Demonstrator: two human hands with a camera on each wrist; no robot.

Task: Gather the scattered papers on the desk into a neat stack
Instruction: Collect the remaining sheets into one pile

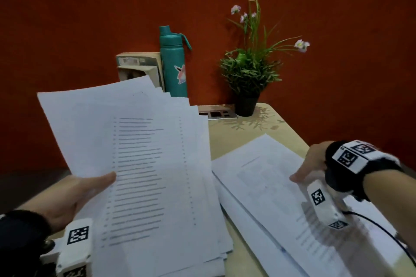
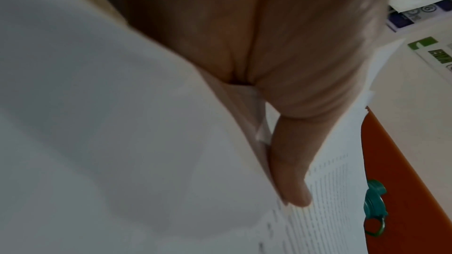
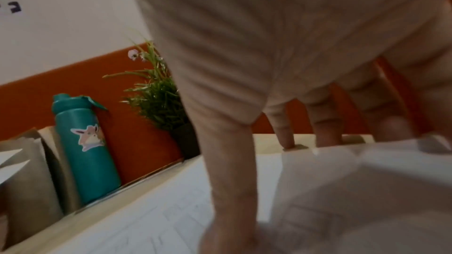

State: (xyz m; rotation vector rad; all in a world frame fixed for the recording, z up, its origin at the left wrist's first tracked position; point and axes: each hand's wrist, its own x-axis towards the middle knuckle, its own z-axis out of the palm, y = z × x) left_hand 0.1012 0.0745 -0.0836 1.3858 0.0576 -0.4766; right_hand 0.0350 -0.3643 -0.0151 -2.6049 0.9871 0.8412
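Desk [image 1: 258,132]: left hand [image 1: 74,195] pinches fanned papers [image 1: 139,164] for stacking; right hand [image 1: 310,164], fingers spread, presses loose sheets [image 1: 258,177] beneath

White paper sheets [image 1: 139,164], ruled with grey printed text lines. Teal metal bottle [image 1: 173,63], pink-and-white creature sticker on it. Green leafy plant [image 1: 249,69] with pale pink flowers, in a black pot [image 1: 246,105]. Pale beige worktop [image 1: 236,139]. Rust-orange partition [image 1: 67,51] behind. Black wristbands [image 1: 335,164], black-and-white square markers.
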